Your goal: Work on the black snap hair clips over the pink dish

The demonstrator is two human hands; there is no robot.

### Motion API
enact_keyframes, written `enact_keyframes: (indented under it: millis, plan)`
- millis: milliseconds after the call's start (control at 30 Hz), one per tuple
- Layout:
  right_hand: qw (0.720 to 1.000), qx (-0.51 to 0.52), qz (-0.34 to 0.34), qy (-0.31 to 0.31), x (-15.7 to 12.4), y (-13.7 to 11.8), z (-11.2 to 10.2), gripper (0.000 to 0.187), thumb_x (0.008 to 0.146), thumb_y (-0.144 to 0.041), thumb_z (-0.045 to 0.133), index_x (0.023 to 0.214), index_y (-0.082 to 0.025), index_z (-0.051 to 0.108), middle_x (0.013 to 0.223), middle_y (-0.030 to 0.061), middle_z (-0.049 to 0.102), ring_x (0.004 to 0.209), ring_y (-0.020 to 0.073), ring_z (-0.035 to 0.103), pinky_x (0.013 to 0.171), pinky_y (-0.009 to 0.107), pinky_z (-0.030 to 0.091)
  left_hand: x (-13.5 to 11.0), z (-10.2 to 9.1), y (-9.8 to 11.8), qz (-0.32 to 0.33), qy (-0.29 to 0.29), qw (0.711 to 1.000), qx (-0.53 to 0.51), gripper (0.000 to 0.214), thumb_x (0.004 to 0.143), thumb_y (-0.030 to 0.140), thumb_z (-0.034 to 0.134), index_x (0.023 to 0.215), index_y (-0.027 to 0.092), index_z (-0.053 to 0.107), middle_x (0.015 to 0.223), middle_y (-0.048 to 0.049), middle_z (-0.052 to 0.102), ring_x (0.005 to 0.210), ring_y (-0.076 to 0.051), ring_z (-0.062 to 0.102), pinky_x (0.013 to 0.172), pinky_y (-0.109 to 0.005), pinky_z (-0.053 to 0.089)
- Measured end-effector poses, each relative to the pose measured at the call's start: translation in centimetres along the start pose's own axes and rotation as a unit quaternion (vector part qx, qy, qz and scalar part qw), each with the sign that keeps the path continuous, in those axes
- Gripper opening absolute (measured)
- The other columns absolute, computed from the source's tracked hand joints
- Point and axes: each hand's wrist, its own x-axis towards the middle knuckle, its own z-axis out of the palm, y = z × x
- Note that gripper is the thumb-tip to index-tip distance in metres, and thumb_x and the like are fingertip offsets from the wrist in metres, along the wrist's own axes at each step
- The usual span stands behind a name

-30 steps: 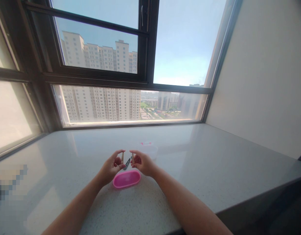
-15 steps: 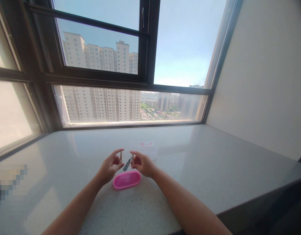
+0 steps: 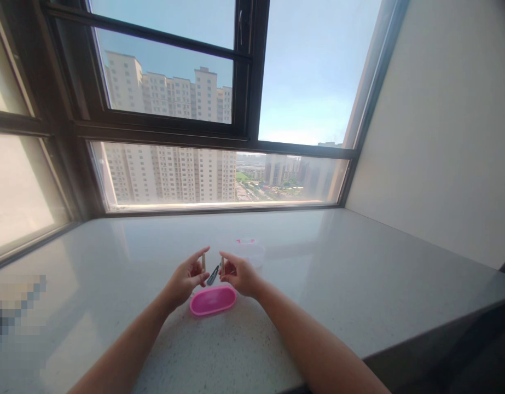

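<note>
My left hand [image 3: 184, 280] is closed, with a slim tan clip [image 3: 203, 261] upright between its thumb and fingers and the index finger stretched past its top. Facing it, my right hand [image 3: 242, 274] pinches a similar tan clip [image 3: 223, 266] between thumb and index finger. A small gap separates the two clips. On the counter between the hands lies a dark snap hair clip [image 3: 213, 275], partly covered by fingers. Nearer to me is a pink oval lid [image 3: 213, 314], hollow side up. Behind my right hand stands a clear box [image 3: 252, 253] with a pink latch.
All of this is on a pale speckled counter [image 3: 338, 284] below a dark-framed window [image 3: 252, 98]. A white wall [image 3: 441, 126] bounds the right side. Something blurred into blocks [image 3: 14, 303] lies at the far left.
My left index finger has lifted slightly off the top of its clip. My right hand and the things on the counter stay nearly in place.
</note>
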Motion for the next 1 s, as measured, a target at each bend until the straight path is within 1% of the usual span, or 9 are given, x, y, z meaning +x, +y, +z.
enact_keyframes:
  millis: [167, 233, 367, 467, 633, 767, 900, 1000]
  plan:
    - [1.0, 0.016, 0.015, 0.005, 0.0, 0.3, -0.1, 0.079, 0.064, -0.007, 0.069, 0.135, -0.019, 0.035, 0.084, 0.0029, 0.064, 0.074, 0.0158, 0.063, 0.074, 0.034, 0.052, -0.1, 0.2, -0.4, 0.01, 0.002, 1.0, 0.003, 0.073, 0.072, 0.024, 0.062, 0.137, 0.018, 0.027, 0.059, 0.0085, 0.045, 0.053, -0.01, 0.048, 0.056, -0.027, 0.047]
    - [0.999, 0.029, 0.015, 0.01, -0.1, 0.1, -0.1, 0.076, 0.063, -0.007, 0.069, 0.131, -0.019, 0.038, 0.082, 0.002, 0.064, 0.073, 0.0156, 0.063, 0.073, 0.033, 0.053, -0.2, 0.3, -0.4, 0.013, 0.0, 1.0, 0.007, 0.068, 0.073, 0.024, 0.061, 0.133, 0.018, 0.03, 0.059, 0.0083, 0.047, 0.054, -0.01, 0.048, 0.054, -0.026, 0.046]
    - [0.999, 0.038, 0.014, 0.029, 0.0, -0.5, -0.3, 0.064, 0.062, -0.007, 0.07, 0.12, -0.018, 0.046, 0.08, 0.0015, 0.065, 0.071, 0.0156, 0.064, 0.072, 0.033, 0.053, -0.3, 0.4, -0.2, 0.004, -0.002, 1.0, 0.011, 0.059, 0.074, 0.027, 0.061, 0.125, 0.019, 0.033, 0.059, 0.0079, 0.049, 0.054, -0.011, 0.05, 0.051, -0.024, 0.044]
    - [0.999, 0.033, 0.015, 0.035, 0.0, -0.8, -0.4, 0.061, 0.062, -0.009, 0.071, 0.117, -0.017, 0.047, 0.08, 0.002, 0.065, 0.071, 0.016, 0.064, 0.072, 0.033, 0.052, -0.3, 0.4, -0.1, 0.0, -0.006, 1.0, 0.011, 0.056, 0.074, 0.029, 0.061, 0.121, 0.018, 0.033, 0.061, 0.0065, 0.051, 0.056, -0.012, 0.052, 0.05, -0.024, 0.044]
    - [0.999, 0.022, 0.012, 0.035, 0.0, -0.9, -0.5, 0.06, 0.063, -0.01, 0.072, 0.118, -0.018, 0.048, 0.081, 0.0019, 0.065, 0.072, 0.0161, 0.064, 0.072, 0.032, 0.052, -0.2, 0.3, -0.1, -0.002, -0.014, 1.0, 0.0, 0.052, 0.076, 0.027, 0.058, 0.12, 0.016, 0.033, 0.065, 0.0039, 0.055, 0.059, -0.013, 0.054, 0.055, -0.026, 0.044]
    - [0.999, 0.02, 0.016, 0.036, 0.0, -0.9, -0.5, 0.062, 0.061, -0.011, 0.073, 0.118, -0.018, 0.049, 0.079, 0.0011, 0.065, 0.072, 0.016, 0.063, 0.072, 0.032, 0.052, -0.1, 0.1, -0.4, -0.003, -0.008, 1.0, -0.017, 0.049, 0.074, 0.023, 0.058, 0.117, 0.017, 0.035, 0.065, 0.0041, 0.055, 0.061, -0.014, 0.055, 0.057, -0.027, 0.044]
    - [0.999, 0.012, 0.018, 0.032, -0.1, -0.8, -0.5, 0.062, 0.062, -0.009, 0.072, 0.119, -0.019, 0.048, 0.08, 0.0009, 0.064, 0.072, 0.0153, 0.063, 0.072, 0.032, 0.052, -0.1, 0.0, -0.6, -0.001, -0.003, 1.0, -0.015, 0.048, 0.074, 0.023, 0.059, 0.115, 0.018, 0.036, 0.063, 0.0048, 0.056, 0.059, -0.013, 0.055, 0.059, -0.028, 0.044]
    - [0.999, 0.007, 0.017, 0.029, -0.1, -0.9, -0.5, 0.065, 0.061, -0.009, 0.072, 0.121, -0.019, 0.047, 0.08, 0.0009, 0.065, 0.072, 0.0152, 0.063, 0.072, 0.031, 0.052, -0.2, 0.1, -0.4, 0.001, 0.0, 1.0, 0.006, 0.049, 0.073, 0.024, 0.061, 0.114, 0.018, 0.036, 0.059, 0.0061, 0.056, 0.055, -0.012, 0.054, 0.058, -0.027, 0.043]
